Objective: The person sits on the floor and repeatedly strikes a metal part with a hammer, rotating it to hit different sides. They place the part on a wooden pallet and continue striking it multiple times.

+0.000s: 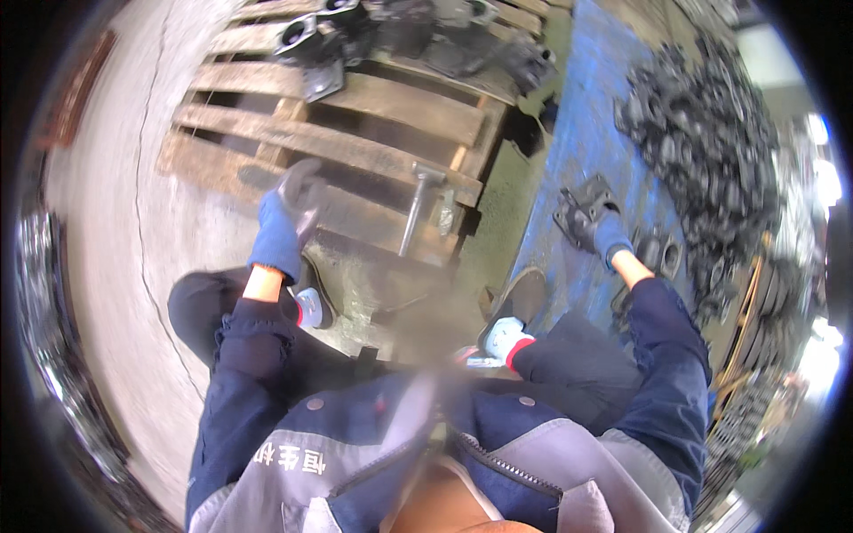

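My left hand [298,194], in a grey glove with a blue cuff, hovers by the near left edge of a wooden pallet [355,164]. It is somewhat blurred, but its fingers look apart and nothing shows in them. On the blue sheet to the right, my gloved right hand [582,229] is closed on a dark metal casting [593,192] with a flat flange; the fingers partly cover it. A hammer [416,213] lies on the pallet between my hands, beside a small clear wrapped item [447,213].
Several dark castings [342,40] sit on the pallet's far side. A large heap of similar castings [702,142] covers the right of the blue sheet [577,115]. My shoes [524,298] are near the pallet, on cracked concrete floor [115,204]. Stacked metal parts [755,417] stand at far right.
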Demonstrator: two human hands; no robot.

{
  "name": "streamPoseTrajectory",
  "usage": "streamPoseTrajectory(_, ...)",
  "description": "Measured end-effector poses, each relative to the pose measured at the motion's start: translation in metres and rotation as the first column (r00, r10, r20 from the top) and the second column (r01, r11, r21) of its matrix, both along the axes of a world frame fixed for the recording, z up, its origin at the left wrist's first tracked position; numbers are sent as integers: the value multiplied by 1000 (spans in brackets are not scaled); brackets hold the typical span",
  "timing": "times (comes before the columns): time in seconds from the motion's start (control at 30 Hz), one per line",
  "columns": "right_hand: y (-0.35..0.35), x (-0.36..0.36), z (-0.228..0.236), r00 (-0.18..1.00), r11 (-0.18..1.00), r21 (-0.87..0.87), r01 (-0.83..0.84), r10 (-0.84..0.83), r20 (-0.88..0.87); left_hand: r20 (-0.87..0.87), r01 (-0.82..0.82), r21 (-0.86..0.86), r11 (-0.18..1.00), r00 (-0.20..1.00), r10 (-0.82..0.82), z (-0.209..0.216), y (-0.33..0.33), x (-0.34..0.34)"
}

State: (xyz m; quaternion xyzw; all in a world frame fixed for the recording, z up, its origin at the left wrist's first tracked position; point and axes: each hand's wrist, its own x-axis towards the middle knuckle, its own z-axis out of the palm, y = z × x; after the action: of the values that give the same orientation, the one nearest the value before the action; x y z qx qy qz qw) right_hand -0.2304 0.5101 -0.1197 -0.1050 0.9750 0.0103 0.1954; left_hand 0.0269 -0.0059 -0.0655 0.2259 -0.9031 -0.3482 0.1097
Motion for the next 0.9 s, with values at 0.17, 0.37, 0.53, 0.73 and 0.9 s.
streamPoseTrajectory(0.17,-29,-38,20,986,978,-196,69,-36,165,-16,-227,225,947,971,237,31,-7,-6)
streamPoseTrajectory(0.37,-128,18,99,706,130,-702,700,18,708,-101,-79,927,368,889,446,44,-18,0)
streamPoseTrajectory(0.53,-243,53,71,534,155,-641,752,427,730,-77,-118,962,246,748,659,51,-28,7)
streamPoseTrajectory(0.73,-330,118,28,749,212,-800,561,283,599,-171,-76,952,298,675,718,67,-49,27)
streamPoseTrajectory(0.9,-353,129,52,813,407,-887,219,426,397,-160,-95,952,290,655,739,66,-58,39)
